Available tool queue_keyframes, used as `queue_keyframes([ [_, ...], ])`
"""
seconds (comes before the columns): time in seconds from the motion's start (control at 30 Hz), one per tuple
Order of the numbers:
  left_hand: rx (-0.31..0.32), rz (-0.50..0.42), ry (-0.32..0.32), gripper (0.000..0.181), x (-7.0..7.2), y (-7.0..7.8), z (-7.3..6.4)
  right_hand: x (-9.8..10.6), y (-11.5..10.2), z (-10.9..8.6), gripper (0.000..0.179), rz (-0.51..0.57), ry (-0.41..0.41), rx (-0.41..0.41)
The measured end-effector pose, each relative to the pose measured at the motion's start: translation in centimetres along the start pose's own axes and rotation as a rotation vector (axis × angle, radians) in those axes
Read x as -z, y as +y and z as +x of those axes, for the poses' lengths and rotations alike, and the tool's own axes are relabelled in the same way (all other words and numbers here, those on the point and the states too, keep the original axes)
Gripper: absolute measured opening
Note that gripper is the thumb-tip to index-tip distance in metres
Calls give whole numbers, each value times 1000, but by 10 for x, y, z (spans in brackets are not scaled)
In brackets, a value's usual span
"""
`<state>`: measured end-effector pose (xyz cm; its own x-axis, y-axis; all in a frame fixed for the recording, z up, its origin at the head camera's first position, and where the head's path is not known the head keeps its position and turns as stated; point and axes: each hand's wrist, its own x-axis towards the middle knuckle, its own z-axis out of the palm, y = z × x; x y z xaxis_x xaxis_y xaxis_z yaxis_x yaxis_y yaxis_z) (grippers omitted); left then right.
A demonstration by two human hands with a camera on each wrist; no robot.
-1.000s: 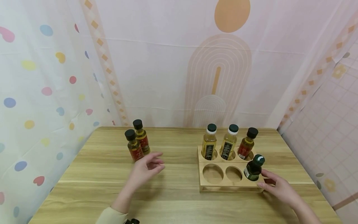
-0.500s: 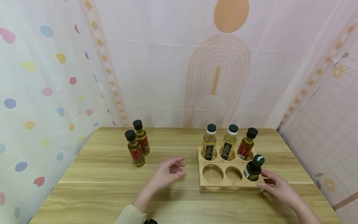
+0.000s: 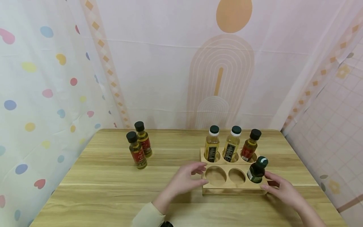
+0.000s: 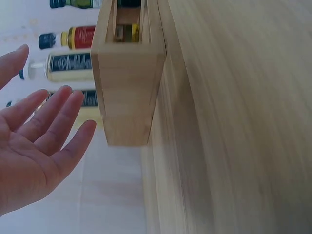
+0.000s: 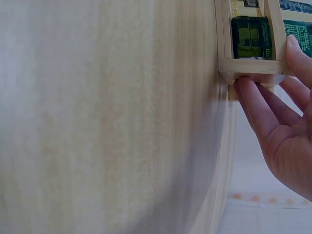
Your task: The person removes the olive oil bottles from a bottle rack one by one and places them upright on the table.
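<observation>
A two-tier wooden bottle rack (image 3: 232, 186) stands right of centre. Its back row holds two pale-oil bottles (image 3: 211, 148) with green caps and a red-labelled oil bottle (image 3: 249, 149). In the front row, a dark green bottle (image 3: 256, 173) fills the right hole; the other two holes hold nothing. My right hand (image 3: 283, 190) grips the rack's right end, thumb at the front edge and fingers against the end wall (image 5: 253, 67). My left hand (image 3: 185, 179) is at the rack's left end, fingers spread, palm facing it, holding nothing; the left wrist view shows a gap to the wood.
Two red-labelled oil bottles with black caps, a nearer one (image 3: 138, 154) and a farther one (image 3: 144, 142), stand on the wooden table (image 3: 99, 186) at left. A patterned curtain (image 3: 153, 72) hangs behind the table's back edge.
My left hand has moved right, from beside the two loose bottles to the rack's left end. The right hand, rack and bottles have stayed in place.
</observation>
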<state>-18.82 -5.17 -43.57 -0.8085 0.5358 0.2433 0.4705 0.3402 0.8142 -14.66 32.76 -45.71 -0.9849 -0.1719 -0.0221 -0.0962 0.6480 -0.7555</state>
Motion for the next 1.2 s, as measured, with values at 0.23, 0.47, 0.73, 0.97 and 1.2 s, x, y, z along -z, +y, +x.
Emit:
queue_keyframes([
  [0.23, -40, 36, -31, 56, -16, 13, 11, 1, 0, 1, 66, 2, -6, -7],
  [0.47, -40, 45, -55, 55, -32, 23, 19, 0, 1, 1, 65, 7, 1, -6],
  [0.73, -62, 88, -60, 55, -47, 29, 25, 1, 0, 1, 66, 14, -6, 3],
  [0.97, -128, 121, -67, 52, -59, 36, 35, 0, -1, 1, 66, 13, 2, 2],
  [1.2, -119, 132, -47, 54, -72, 43, 46, 0, 0, 1, 66, 9, -1, 8],
])
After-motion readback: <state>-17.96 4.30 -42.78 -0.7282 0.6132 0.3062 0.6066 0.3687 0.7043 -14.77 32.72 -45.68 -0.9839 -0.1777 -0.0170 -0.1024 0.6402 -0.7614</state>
